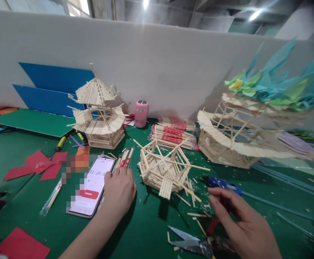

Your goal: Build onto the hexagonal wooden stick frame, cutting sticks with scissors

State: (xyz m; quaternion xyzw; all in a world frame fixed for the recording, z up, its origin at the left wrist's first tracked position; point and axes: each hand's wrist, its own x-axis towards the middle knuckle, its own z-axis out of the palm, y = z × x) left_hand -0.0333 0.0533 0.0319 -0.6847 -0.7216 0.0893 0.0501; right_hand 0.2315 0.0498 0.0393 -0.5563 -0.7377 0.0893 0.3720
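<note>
My left hand (120,189) is closed, with its curled fingers on several wrapped chopsticks (126,157) beside a phone (93,187) that displays a running time. My right hand (239,219) hovers over the table's right side, thumb and index finger a little apart, nothing visible between them. Below it lie scissors (189,242) with open blades, their handles partly hidden. A blue glue gun (224,184) rests just beyond my right fingertips. Between my hands stands a small open framework of glued sticks (162,167), with a short slatted panel (165,189) at its front.
Loose sticks (197,216) and scraps litter the green table. A finished stick pavilion (99,115) stands back left, and another (232,136) with paper leaves back right. Chopstick packs (173,135) and a pink bottle (141,114) stand near the white partition. Red paper (42,163) lies left.
</note>
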